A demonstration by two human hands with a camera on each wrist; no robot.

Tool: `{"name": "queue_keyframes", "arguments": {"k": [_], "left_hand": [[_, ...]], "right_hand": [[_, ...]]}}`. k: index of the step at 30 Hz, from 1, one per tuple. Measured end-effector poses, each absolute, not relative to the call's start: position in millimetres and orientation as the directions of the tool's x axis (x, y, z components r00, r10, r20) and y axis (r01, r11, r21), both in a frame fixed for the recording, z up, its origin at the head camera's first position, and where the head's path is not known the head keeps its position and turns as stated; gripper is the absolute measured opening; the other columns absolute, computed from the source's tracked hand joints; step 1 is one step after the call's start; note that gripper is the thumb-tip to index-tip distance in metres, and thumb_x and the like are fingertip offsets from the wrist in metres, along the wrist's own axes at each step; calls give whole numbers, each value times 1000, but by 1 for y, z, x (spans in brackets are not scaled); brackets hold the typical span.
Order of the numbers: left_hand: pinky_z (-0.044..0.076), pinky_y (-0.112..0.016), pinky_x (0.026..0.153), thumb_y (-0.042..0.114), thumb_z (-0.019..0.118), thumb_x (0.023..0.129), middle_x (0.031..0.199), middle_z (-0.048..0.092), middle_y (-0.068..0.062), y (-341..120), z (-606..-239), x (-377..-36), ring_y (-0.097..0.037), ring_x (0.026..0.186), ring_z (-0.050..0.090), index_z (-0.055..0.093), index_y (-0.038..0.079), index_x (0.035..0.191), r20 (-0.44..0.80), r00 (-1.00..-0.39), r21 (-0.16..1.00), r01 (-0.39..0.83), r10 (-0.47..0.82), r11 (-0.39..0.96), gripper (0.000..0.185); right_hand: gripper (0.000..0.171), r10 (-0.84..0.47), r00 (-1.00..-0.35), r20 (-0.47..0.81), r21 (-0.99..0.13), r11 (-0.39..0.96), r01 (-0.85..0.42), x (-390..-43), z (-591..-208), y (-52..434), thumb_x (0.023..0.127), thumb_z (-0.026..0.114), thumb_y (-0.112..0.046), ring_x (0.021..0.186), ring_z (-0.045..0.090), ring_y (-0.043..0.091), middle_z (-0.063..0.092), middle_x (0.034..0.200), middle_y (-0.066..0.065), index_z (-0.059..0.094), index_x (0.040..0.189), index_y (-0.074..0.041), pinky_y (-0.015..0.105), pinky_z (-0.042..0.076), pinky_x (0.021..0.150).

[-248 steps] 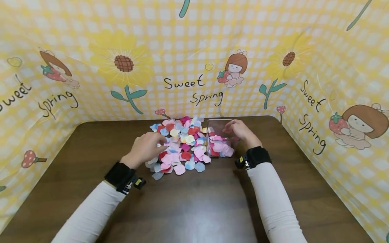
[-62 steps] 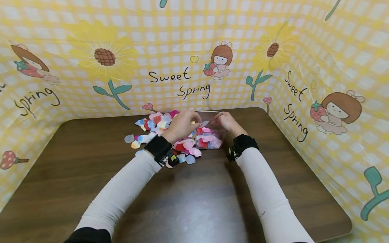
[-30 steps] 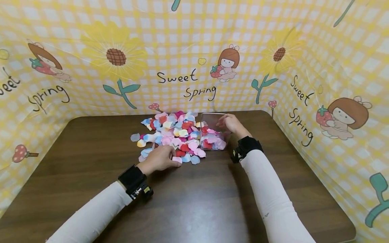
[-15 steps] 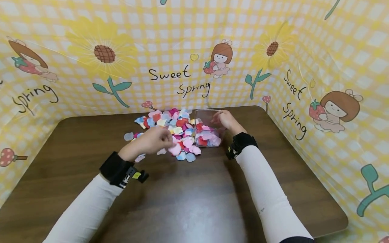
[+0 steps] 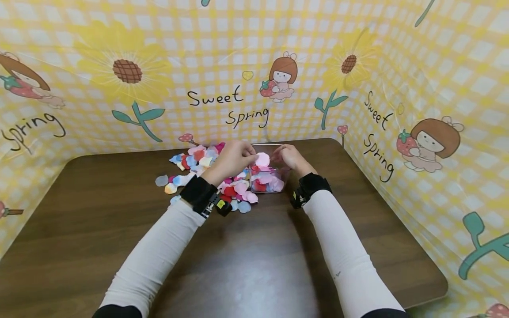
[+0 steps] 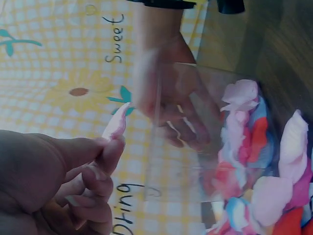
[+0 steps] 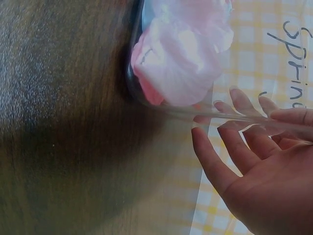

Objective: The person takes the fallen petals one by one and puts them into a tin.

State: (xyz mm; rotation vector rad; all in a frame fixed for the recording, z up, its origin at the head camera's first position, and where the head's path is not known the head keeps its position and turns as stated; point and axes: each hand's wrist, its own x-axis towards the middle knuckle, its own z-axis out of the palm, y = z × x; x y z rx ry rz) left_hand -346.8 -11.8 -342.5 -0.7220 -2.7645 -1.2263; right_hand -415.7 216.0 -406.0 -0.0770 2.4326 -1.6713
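Note:
My left hand [image 5: 232,161] pinches a pale pink artificial petal [image 5: 262,159] between thumb and fingertips, over the clear plastic box [image 5: 270,144]. In the left wrist view the petal [image 6: 116,125] stands up edge-on from the fingertips, beside the box's open side. Pink, red and blue petals [image 5: 267,181] fill the lower part of the box. My right hand [image 5: 292,158] grips the box's right wall near its rim. The right wrist view has the fingers of the right hand [image 7: 259,156] along the outside of that wall, thumb near the rim.
A loose pile of many-coloured petals [image 5: 240,190] lies left of the box, partly hidden by my left hand and wrist. A few stray petals [image 5: 161,180] lie at its left edge. Behind the brown table [image 5: 238,265] rises a yellow checked cloth [image 5: 214,57].
My left hand has gone from the pile to the box, now holding up a pink petal. Petals in the box have increased since the oldest frame. The right hand stays at the box.

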Motion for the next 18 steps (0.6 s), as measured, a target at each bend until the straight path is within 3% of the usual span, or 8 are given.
{"name": "queue_keyframes", "arguments": {"k": [9,18], "left_hand": [[55,-40,75,16,71,97,91,75,-11,-54,-360,-341,-23,81,68,77,1,100,217,-899,594,431,380,680,16],[52,-35,68,22,78,92,82,70,-4,-107,-411,-318,-18,74,62,75,2,106,29,-909,487,375,415,789,25]], "right_hand": [[49,-151,-982,-116,-931,362,54,-413,-403,215,90,29,-2,124,56,44,62,130,29,54,130,10,61,50,97],[46,-156,-978,-139,-929,362,75,-411,-402,213,95,28,-3,124,56,43,61,131,29,54,131,10,59,52,95]]}}
